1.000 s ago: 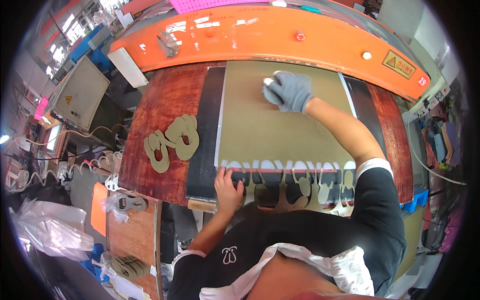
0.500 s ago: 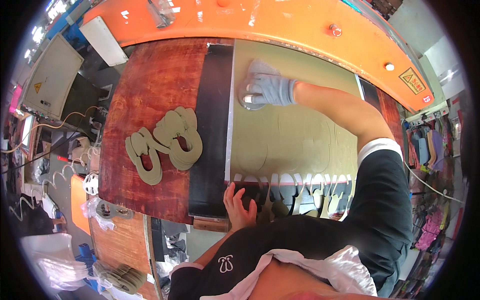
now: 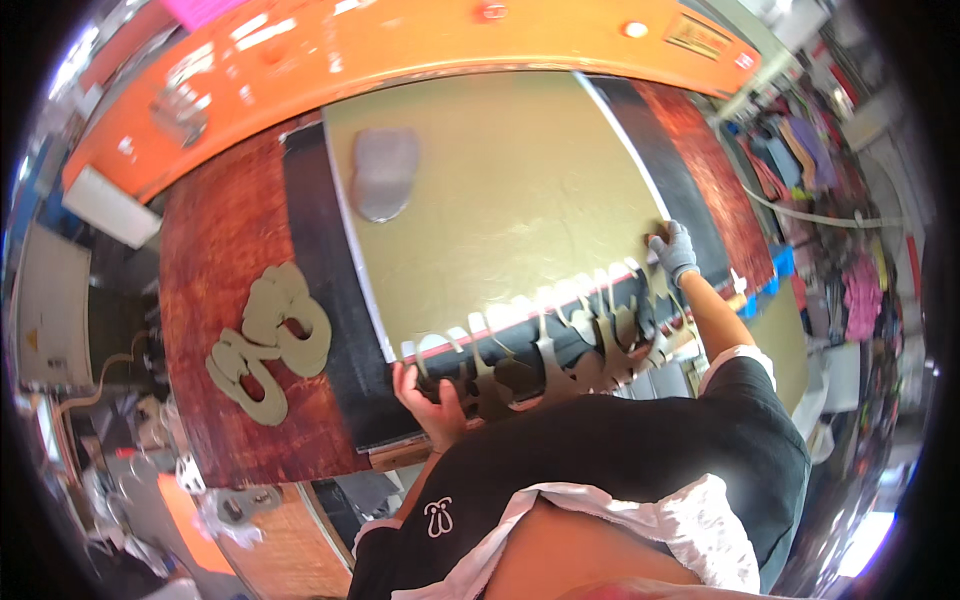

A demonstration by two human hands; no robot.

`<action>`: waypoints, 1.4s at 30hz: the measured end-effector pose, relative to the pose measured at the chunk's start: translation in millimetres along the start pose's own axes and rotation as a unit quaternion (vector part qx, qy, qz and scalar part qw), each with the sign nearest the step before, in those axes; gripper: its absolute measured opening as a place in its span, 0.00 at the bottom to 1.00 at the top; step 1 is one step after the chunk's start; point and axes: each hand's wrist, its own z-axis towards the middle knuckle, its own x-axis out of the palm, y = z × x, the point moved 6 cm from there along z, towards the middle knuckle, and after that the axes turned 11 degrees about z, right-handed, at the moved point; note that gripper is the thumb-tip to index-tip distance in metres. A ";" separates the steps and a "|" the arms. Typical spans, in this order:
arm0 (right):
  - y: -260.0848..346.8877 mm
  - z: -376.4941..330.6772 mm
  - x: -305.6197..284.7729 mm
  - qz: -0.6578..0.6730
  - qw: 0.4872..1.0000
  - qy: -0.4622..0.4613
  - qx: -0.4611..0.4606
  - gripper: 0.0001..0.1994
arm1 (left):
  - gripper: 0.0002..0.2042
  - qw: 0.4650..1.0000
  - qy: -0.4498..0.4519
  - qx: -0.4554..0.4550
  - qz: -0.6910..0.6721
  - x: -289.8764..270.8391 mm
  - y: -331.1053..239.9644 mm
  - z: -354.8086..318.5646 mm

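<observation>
A large olive-green sheet (image 3: 490, 190) lies over the work table, with cut-out remnants (image 3: 545, 365) hanging along its near edge. My bare left hand (image 3: 430, 408) is at the sheet's near left corner, thumb and fingers apart. On the other side, my right hand (image 3: 676, 252) wears a grey glove with bare fingertips. Its fingers are curled at the sheet's near right corner and appear to grip it, though blur softens them. A sole-shaped cutting die (image 3: 385, 172) rests on the far left part of the sheet, apart from both hands.
Stacked olive cut pieces (image 3: 287, 318) lie on the worn red board (image 3: 210, 250) at left. The orange machine beam (image 3: 400, 45) spans the far side. A wooden side table (image 3: 285, 535) stands at lower left; colourful material hangs (image 3: 795, 155) at right.
My right hand has let go of the die and moved right and nearer, to the sheet's near right corner. The view has turned and shifted. My left hand stays by the near left corner.
</observation>
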 end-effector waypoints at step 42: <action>-23.2 -75.5 -70.8 0.175 0.968 -0.032 -0.178 0.19 | 0.19 0.982 0.123 -0.139 0.046 -60.2 -22.2 -6.0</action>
